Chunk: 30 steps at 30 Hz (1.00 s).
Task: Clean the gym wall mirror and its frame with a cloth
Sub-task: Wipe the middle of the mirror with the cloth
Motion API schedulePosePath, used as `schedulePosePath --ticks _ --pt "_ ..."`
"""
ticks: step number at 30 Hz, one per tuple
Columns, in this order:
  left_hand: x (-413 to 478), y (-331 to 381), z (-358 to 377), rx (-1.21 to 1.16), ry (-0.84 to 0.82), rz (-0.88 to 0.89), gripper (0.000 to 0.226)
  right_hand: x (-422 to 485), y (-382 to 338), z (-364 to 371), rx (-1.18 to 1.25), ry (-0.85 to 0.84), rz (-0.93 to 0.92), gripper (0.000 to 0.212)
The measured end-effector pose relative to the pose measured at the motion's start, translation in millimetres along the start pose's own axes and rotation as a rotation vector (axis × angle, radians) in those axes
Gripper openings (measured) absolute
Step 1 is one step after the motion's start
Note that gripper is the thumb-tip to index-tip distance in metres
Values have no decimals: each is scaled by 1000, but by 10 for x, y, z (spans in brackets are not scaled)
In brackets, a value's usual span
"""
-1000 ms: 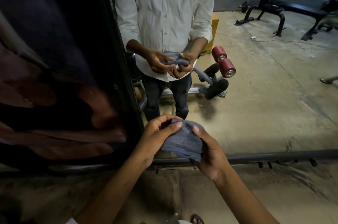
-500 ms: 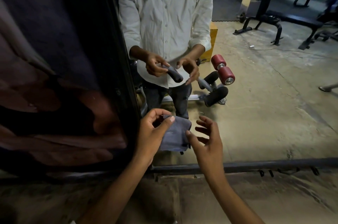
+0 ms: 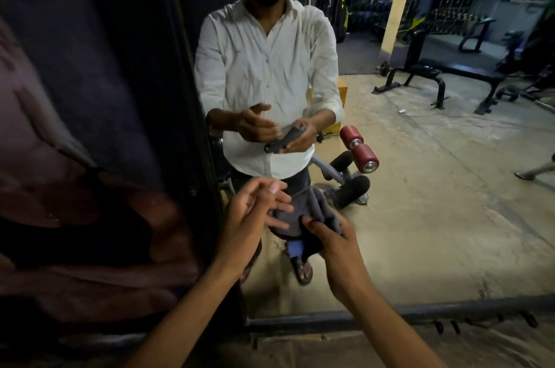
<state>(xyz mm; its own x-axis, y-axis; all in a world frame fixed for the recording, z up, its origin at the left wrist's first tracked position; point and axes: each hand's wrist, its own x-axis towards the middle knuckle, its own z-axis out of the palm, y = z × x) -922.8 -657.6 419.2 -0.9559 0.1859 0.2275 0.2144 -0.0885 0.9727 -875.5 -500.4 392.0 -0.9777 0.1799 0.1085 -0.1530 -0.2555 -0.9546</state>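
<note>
Wiping looks not yet begun: the right hand [image 3: 339, 244] has its grip closed on the cloth [image 3: 303, 213], the left hand [image 3: 255, 211] loose-fingered beside it; mirror [image 3: 420, 187] and frame [image 3: 390, 313] remain.

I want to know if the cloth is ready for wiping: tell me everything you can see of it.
The cloth is grey-blue and looks like soft fabric, folded into a thick, bunched pad. It is held in the air in front of the mirror, apparently clear of the glass. The right hand grips it with the thumb pressed on top, and the left hand lays straight fingers against its left side. Whether it is damp cannot be told.
</note>
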Motion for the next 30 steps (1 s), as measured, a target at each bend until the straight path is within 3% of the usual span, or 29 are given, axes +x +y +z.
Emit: schedulePosePath --ticks 7,10,15,17,20,25,27,30 --pt "753 1063 -166 457 11 551 23 766 -1190 108 -428 -8 -562 22" --pt "1084 1583 -205 713 39 845 15 1074 -1845 241 -508 -6 -761 32" --pt "1576 2434 -294 1106 170 1299 32 1370 -3093 465 -759 198 -1355 39" --pt "1759 2773 -304 1229 215 1352 43 1534 -3529 526 -893 342 -1512 45" --pt "2021 3141 -294 1435 328 1352 60 1806 -3905 571 -1129 482 -1587 52" --pt "2281 3228 -310 1668 484 1274 76 2107 -3672 558 -1625 369 -1510 68" --pt "2322 3161 -300 1682 518 1289 78 2129 -3612 537 -1616 348 -1512 76" --pt "2363 3094 -267 1635 549 1318 77 2135 -3712 604 -1561 367 -1499 73"
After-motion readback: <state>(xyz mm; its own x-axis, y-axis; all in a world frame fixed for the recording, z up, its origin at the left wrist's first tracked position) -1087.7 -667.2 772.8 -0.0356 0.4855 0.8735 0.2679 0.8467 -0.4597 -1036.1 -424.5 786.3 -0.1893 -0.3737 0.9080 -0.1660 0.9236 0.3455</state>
